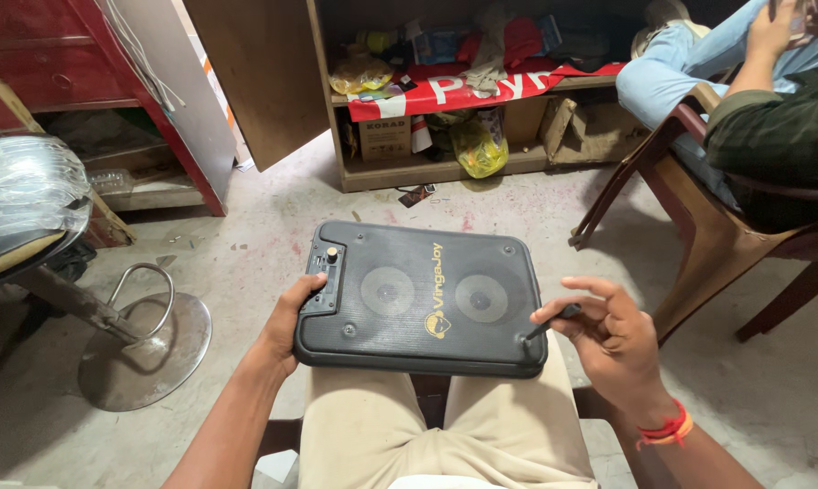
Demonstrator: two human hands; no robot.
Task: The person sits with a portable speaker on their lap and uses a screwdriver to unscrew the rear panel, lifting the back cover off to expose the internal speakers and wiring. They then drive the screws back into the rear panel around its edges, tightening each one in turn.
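A black portable speaker (423, 294) with two round grilles lies flat across my knees. My left hand (293, 319) grips its left edge, thumb resting beside the control panel and small knob (332, 254). My right hand (608, 340) holds a black screwdriver (554, 320) by the handle. The tip touches the speaker's front right corner, at what looks like a screw hole.
A person sits on a brown chair (699, 226) at the right. An open wooden cabinet (445, 100) full of bags and cloth stands ahead. A stool with a round metal base (142, 344) is at the left. Concrete floor lies all around.
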